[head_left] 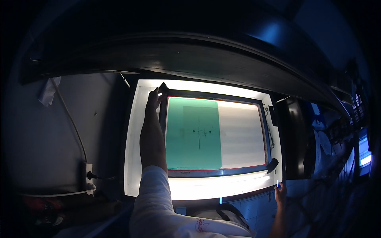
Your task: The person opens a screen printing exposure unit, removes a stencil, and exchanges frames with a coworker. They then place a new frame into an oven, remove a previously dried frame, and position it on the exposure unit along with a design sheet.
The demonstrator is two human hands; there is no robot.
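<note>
A framed screen point(216, 173) lies over a brightly lit light table point(133, 158). Its left part is green mesh point(178, 150) with a dark line drawing point(200, 133) showing at the middle; the right part is pale mesh point(242, 139). My left arm reaches across the table's left side. At the screen's far left corner, my left hand point(155, 98) is closed on a small black corner piece point(163, 86). Down at the table's near right corner, my right hand point(280, 192) has its fingers bent against the table's edge; the fingertips are partly hidden.
A large dark lid point(178, 55) is raised over the far side, with a metal strut point(125, 80) at its left. Another black piece point(272, 165) sits at the screen's near right corner. On the left, a power strip point(89, 172) holds a black plug.
</note>
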